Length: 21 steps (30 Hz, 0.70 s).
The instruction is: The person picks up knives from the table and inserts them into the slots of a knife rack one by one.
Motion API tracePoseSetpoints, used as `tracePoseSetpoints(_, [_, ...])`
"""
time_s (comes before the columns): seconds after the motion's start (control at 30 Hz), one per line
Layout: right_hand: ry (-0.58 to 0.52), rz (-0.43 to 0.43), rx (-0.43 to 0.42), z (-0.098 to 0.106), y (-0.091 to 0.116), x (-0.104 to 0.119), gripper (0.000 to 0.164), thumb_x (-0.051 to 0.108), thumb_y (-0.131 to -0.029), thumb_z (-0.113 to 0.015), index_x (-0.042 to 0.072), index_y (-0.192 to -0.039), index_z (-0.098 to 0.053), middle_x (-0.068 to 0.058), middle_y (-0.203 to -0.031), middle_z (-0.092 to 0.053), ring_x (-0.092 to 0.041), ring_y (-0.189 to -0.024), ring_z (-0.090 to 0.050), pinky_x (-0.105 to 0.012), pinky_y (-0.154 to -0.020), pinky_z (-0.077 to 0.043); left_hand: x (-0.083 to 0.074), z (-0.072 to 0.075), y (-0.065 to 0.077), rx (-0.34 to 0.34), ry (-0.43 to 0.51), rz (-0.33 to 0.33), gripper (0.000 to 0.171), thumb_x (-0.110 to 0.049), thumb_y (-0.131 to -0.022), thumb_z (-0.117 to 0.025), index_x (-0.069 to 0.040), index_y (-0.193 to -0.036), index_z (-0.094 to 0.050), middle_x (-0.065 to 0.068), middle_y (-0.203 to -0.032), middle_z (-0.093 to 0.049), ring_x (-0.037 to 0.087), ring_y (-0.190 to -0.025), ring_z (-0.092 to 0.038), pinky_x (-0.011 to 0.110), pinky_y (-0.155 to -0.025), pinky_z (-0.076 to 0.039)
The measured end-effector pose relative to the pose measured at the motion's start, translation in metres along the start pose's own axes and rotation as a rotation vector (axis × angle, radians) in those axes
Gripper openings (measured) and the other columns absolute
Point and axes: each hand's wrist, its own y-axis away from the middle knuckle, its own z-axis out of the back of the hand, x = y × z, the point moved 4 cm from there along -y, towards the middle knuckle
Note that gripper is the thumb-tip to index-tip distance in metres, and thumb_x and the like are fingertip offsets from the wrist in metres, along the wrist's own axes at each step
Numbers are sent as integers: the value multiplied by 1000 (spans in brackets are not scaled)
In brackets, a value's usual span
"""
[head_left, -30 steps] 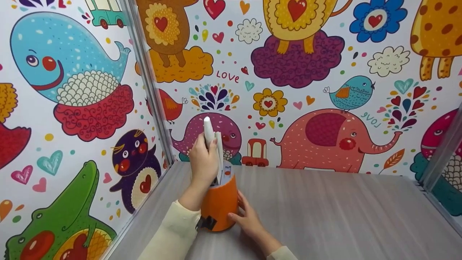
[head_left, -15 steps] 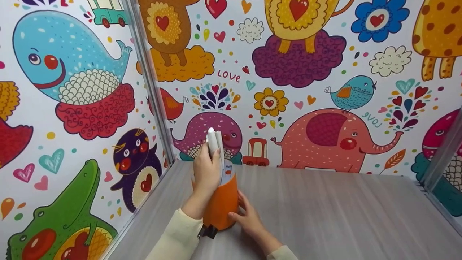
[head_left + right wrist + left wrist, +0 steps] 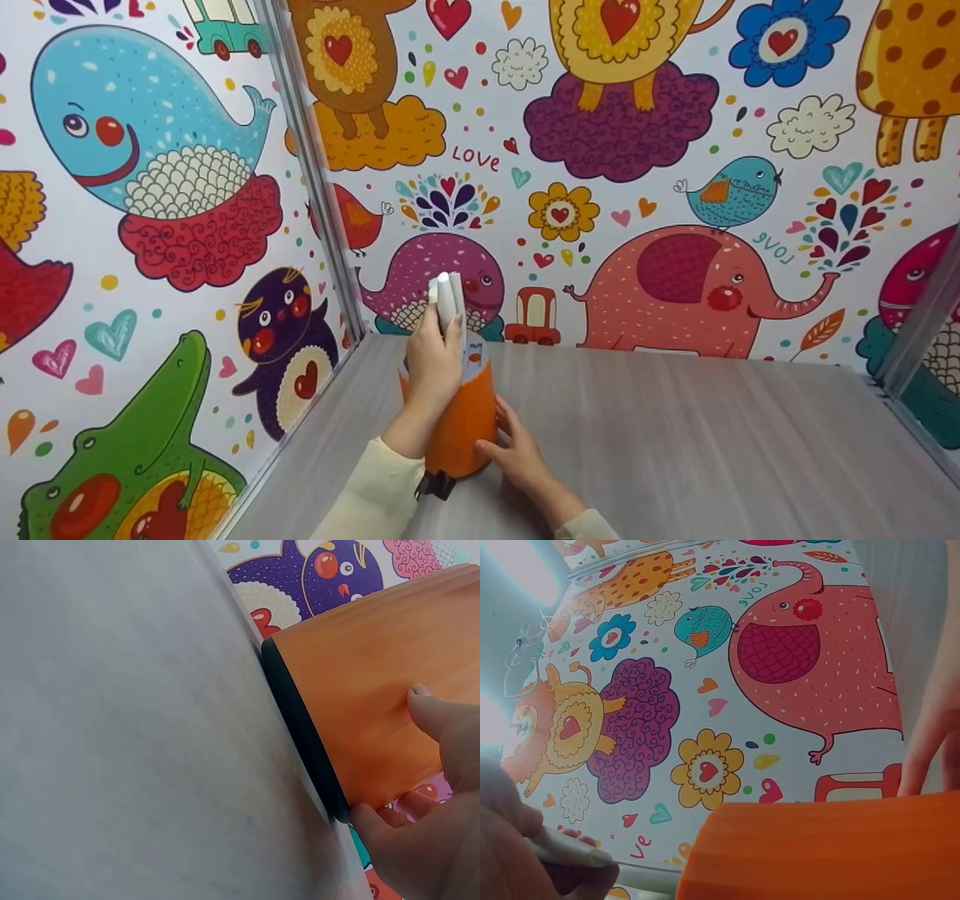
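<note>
In the head view an orange holder (image 3: 463,420) stands upright on the table. Its black base (image 3: 304,727) shows in the right wrist view. White handles (image 3: 447,294) rise from its top. My left hand (image 3: 433,360) grips one of these white-handled utensils; its lower end is hidden behind the hand and the holder's wall. In the left wrist view the gripped handle (image 3: 570,848) comes out between my fingers. Low on the holder's right side, my right hand (image 3: 521,454) holds it, with the thumb on the front and the fingers curled around the side.
The grey wood-grain table (image 3: 675,435) extends to the right of the holder. Printed panels (image 3: 480,187) with cartoon animals enclose the back and left side. A metal post (image 3: 315,172) marks their corner. A small black device (image 3: 437,486) sits by the left cuff.
My left hand has lowered the white-handled utensil into the holder and shifted slightly right. Its handle top now sits about level with the one beside it. The right hand stays in place.
</note>
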Motion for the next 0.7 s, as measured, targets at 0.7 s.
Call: tracePoseSetpoints(0.7, [27,25,-13,0,3,1,83,32,-88,-74,24,-157,-27,-12,-159,-36,-40,-143,-37,-58,-112,-36,25,-16,22,-6,-97,1,28,-25,-100,-58,-4,-118,-59,13,-104,-66,28,-90,-62,47,-85,-55])
